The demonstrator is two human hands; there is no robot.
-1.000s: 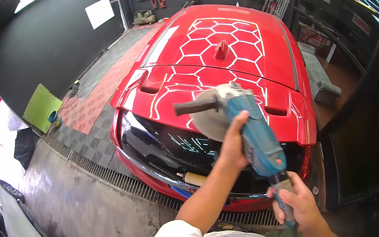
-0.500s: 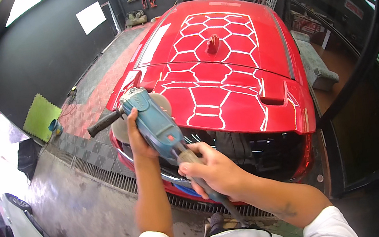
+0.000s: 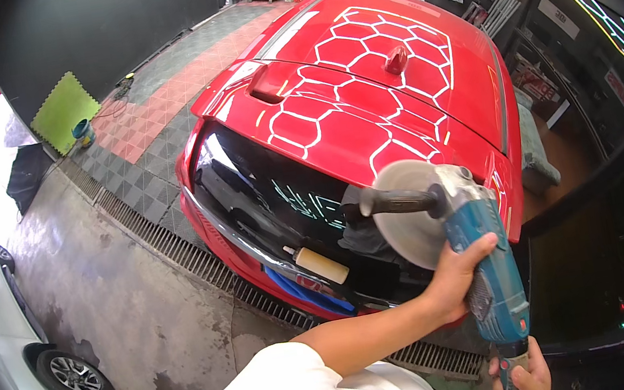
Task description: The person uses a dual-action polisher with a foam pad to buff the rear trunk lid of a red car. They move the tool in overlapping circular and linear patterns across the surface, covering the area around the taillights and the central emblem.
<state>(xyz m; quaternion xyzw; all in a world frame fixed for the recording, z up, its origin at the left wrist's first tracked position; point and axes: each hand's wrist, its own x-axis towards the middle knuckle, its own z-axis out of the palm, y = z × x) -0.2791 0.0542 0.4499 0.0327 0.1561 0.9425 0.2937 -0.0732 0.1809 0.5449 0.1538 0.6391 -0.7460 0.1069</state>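
Head view, first clerk: "Counted?"

Second: "One blue-bodied power polisher (image 3: 496,280) with one round pale pad (image 3: 406,221), before the right rear corner of one glossy red car (image 3: 353,120); contact was unclear. Two bare hands: left hand (image 3: 452,279) curled round its body, right hand (image 3: 527,379) wrapped about its rear grip. One cream plastic bottle (image 3: 322,265)."

"Altered?"

"Half a second earlier, the polisher was at the car's left; the bottle was hidden."

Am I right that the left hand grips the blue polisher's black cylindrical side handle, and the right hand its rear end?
No: in the head view, the left hand holds the polisher's blue body, not its side handle; the right hand grips the rear end.
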